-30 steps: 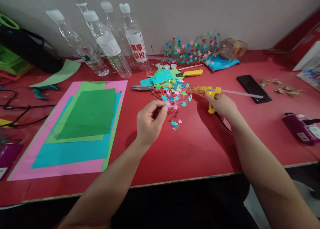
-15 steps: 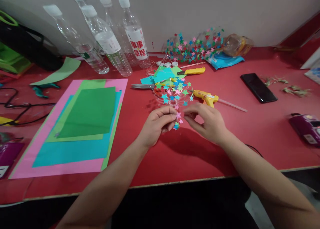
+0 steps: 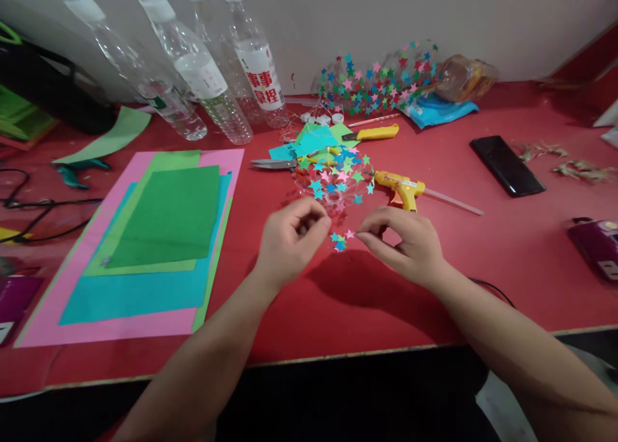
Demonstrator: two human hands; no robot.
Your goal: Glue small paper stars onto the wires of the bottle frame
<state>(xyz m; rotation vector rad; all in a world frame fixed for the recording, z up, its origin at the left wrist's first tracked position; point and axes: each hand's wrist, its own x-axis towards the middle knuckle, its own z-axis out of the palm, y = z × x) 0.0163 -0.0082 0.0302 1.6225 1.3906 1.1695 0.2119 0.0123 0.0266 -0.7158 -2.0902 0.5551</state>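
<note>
My left hand (image 3: 294, 241) is raised over the table left of the small loose paper stars (image 3: 340, 242), its thumb and forefinger pinched together; whatever is between them is too small to make out. On the other side, my right hand (image 3: 408, 246) is also closed in a pinch. Its fingertips come right up to a pink star (image 3: 349, 235); I cannot tell if they grip it. Just beyond both hands stands a clear plastic bottle piece (image 3: 334, 199) dotted with coloured stars. A yellow glue gun (image 3: 400, 188) with a glue stick lies behind my right hand.
Stacked coloured paper sheets (image 3: 167, 220) lie left. Behind are scissors (image 3: 275, 164), a yellow cutter knife (image 3: 376, 133), paper scraps (image 3: 313, 139) and a star-covered clear bottle (image 3: 376, 82). Plastic bottles (image 3: 261, 75) line the wall. A phone (image 3: 506, 165) lies right.
My left hand has drawn back to the left, away from the stars. A pink star seen by its fingertips no longer shows there. My right hand has shifted slightly down.
</note>
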